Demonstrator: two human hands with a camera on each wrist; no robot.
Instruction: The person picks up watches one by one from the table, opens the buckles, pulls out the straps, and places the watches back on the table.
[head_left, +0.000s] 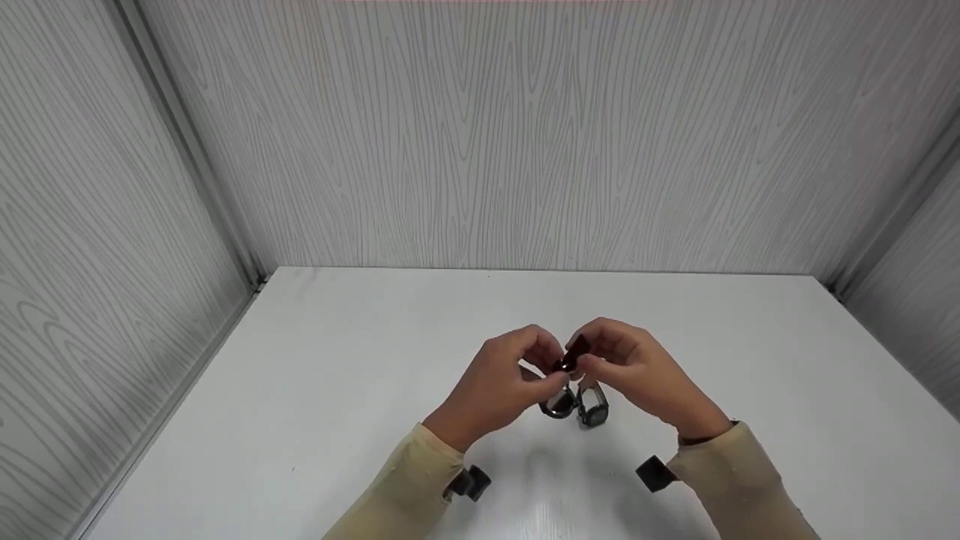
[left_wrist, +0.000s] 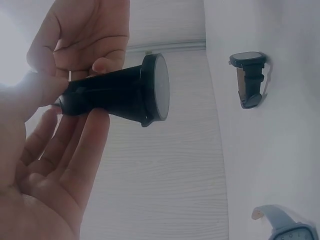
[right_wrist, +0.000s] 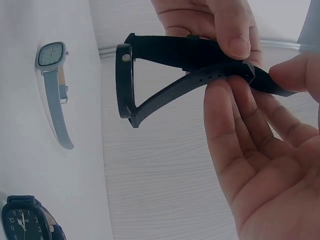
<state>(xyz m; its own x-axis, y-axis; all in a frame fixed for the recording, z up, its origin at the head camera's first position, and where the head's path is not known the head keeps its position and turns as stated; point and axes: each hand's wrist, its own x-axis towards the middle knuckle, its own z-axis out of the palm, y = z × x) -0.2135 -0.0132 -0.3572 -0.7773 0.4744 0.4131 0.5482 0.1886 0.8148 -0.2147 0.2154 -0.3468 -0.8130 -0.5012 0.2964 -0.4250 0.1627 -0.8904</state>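
Note:
Both hands hold a black wristwatch [right_wrist: 165, 52] between them, its strap joined in a loop. My left hand [head_left: 514, 379] pinches the strap near the buckle, with thumb and fingers on it in the left wrist view. My right hand [head_left: 637, 367] grips the strap's free end [right_wrist: 272, 85] between thumb and fingers. The case [left_wrist: 150, 90] hangs on the table side, away from the fingers. Below the hands, a watch with a dark square face [right_wrist: 25, 220] and a grey-strapped watch with a pale dial [right_wrist: 51, 55] rest on the white table.
The white tabletop [head_left: 337, 375] runs back to a grey wood-grain panel [head_left: 480, 135]. Similar panels stand at left [head_left: 90, 225] and right [head_left: 930, 300]. A small black block [head_left: 655, 474] sits at the right wrist.

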